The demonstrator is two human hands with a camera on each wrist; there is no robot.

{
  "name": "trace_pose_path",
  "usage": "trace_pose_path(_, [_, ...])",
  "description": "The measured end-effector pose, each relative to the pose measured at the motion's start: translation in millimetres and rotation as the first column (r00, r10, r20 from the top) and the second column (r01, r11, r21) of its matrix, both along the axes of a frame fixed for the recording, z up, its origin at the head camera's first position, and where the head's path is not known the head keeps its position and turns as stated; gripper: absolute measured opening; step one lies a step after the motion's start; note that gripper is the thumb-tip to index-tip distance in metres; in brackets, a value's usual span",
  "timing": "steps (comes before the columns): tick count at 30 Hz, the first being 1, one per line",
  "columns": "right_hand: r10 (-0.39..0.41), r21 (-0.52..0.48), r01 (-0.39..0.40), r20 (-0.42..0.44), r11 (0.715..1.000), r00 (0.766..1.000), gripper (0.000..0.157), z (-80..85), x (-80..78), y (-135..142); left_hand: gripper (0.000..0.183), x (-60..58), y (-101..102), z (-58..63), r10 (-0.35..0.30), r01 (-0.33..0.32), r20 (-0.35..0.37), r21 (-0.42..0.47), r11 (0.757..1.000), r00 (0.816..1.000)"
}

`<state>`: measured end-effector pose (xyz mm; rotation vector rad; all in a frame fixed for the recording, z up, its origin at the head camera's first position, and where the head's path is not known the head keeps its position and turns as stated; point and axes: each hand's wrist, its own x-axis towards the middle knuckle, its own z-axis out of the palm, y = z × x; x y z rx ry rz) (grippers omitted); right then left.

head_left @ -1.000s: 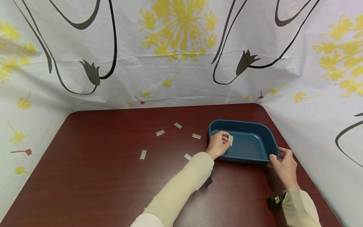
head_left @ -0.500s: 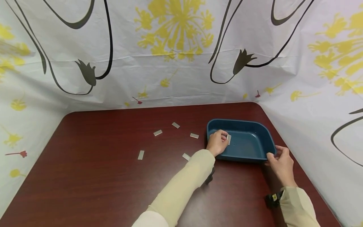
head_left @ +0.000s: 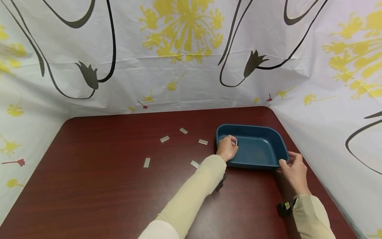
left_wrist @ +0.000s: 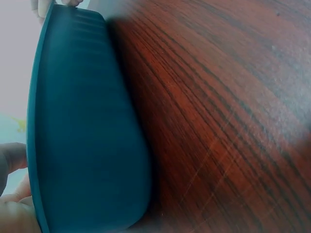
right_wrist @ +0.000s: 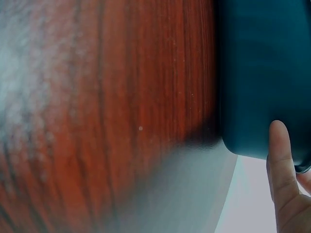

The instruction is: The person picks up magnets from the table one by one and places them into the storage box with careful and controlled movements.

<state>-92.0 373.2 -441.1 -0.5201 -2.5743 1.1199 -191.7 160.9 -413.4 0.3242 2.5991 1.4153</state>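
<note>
My left hand (head_left: 227, 147) pinches a small flat silvery rectangular piece (head_left: 236, 142) over the left part of a blue plastic tray (head_left: 259, 151). The piece stands edge-on to the head view, mostly hidden by the fingers. At the tray's front right corner, my right hand (head_left: 296, 172) grips the rim. A finger (right_wrist: 280, 145) of that hand lies against the tray's outer wall (right_wrist: 262, 73) in the right wrist view. The left wrist view is filled by the tray's outer wall (left_wrist: 87, 121), with left-hand fingers (left_wrist: 13, 158) at its rim.
Several similar flat pieces lie left of the tray on the dark red wooden table (head_left: 98, 186), among them a piece at the back (head_left: 183, 130) and a piece near the left sleeve (head_left: 195, 164). A patterned white cloth (head_left: 167, 66) hangs behind the table and at its sides.
The piece in my left hand has turned from showing its face to showing a narrow edge. My right hand keeps its grip on the tray. The head view has shifted slightly.
</note>
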Motion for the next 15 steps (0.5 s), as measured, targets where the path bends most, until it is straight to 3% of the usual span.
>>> trace_pose_path(8, [0.009, 0.01, -0.009, -0.007, 1.0, 1.0, 0.046, 0.5, -0.4, 0.7, 0.021, -1.5, 0.9, 2.4, -0.019, 0.018, -0.008, -0.057, 0.998, 1.0])
trace_pose_path(15, [0.02, 0.023, -0.02, -0.011, 1.0, 1.0, 0.045, 0.6, 1.9, 1.6, 0.021, 1.6, 2.6, 4.2, -0.015, 0.018, 0.036, -0.077, 0.997, 0.999])
